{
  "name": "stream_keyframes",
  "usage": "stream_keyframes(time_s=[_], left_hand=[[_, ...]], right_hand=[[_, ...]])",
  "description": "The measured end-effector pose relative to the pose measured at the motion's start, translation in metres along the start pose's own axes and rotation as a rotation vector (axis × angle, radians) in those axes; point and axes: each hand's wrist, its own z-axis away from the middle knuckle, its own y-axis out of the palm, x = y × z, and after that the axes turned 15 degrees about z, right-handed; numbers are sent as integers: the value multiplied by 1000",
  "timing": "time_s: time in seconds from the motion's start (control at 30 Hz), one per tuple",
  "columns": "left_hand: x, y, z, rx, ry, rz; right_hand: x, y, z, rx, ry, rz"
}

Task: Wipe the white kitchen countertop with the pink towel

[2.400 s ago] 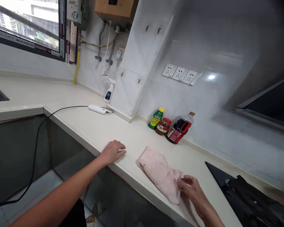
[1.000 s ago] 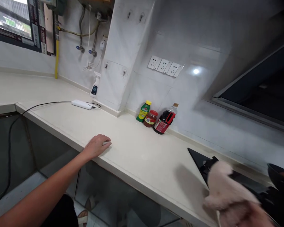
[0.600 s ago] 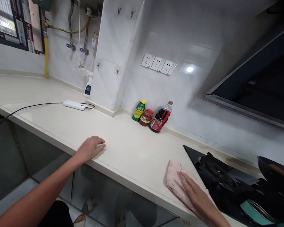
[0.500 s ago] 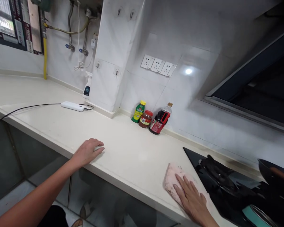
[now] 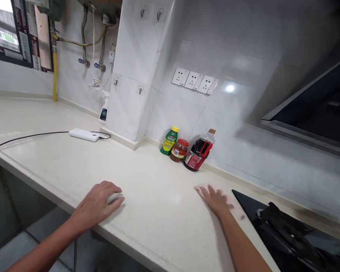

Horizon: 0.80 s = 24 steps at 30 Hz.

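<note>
My left hand (image 5: 99, 202) rests over the front part of the counter. Its thumb and fingers close round a small pale grey rounded object (image 5: 114, 197), mostly hidden by the hand. My right hand (image 5: 216, 200) lies on a pale pink cloth (image 5: 234, 206) on the counter, left of the black stove. The fingers of that hand are spread over the cloth and press it down. Behind, against the wall, stand a green bottle with a yellow cap (image 5: 170, 141), a red-lidded jar (image 5: 179, 150) and a dark sauce bottle with a red handle (image 5: 198, 150).
The black glass stove (image 5: 252, 211) bounds the white counter (image 5: 155, 215) on the right. A white power bank (image 5: 84, 135) with a black cable (image 5: 31, 136) lies at the left. A spray bottle (image 5: 103, 109) stands by the wall pillar (image 5: 132, 109).
My right hand has slid the pink cloth away from the front edge, further back toward the wall. My left hand appears lower in view, still round the small object. The camera view has shifted slightly.
</note>
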Motion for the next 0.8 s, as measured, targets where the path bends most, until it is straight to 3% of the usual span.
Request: stream_keyframes(time_s=[0.1, 0.23, 0.3, 0.37, 0.43, 0.53, 0.67, 0.8], left_hand=[[-1, -1, 0, 3, -33, 15], [2, -2, -1, 1, -51, 40], [5, -3, -1, -4, -42, 66], [7, -3, -1, -15, -32, 98], [8, -4, -2, -16, -33, 116], [8, -6, -3, 2, -42, 101], [14, -5, -5, -5, -74, 98], [21, -4, -6, -17, -159, 160]], right_hand=[[91, 14, -16, 131, -126, 97], [211, 29, 20, 262, -514, 139], [249, 33, 49, 304, -720, 135], [265, 34, 70, 316, -857, 126], [257, 31, 73, 308, -887, 125], [208, 24, 43, 260, -727, 149], [100, 8, -8, 175, -324, 213], [-8, -11, -22, 107, 25, 281]])
